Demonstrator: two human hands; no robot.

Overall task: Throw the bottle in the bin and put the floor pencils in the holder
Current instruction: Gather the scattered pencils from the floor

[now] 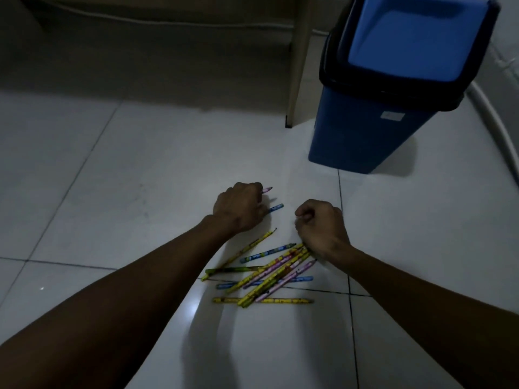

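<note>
Several coloured pencils (269, 273), yellow, pink, blue and green, lie in a loose pile on the white tiled floor. My left hand (238, 206) is closed just beyond the pile, and a pink pencil tip (267, 189) sticks out of its fist. A blue pencil (276, 207) lies half under that hand. My right hand (320, 226) is curled at the pile's right end, its fingers pressed on the tips of a bunch of pencils. The blue bin (373, 127) with a black rim and blue swing lid stands at the upper right. No bottle or holder is in view.
A cream furniture leg (295, 88) stands left of the bin, with dark space under the furniture behind it. A white cable or pipe (494, 116) curves along the floor at the far right. The tiled floor (112, 192) stretches out to the left.
</note>
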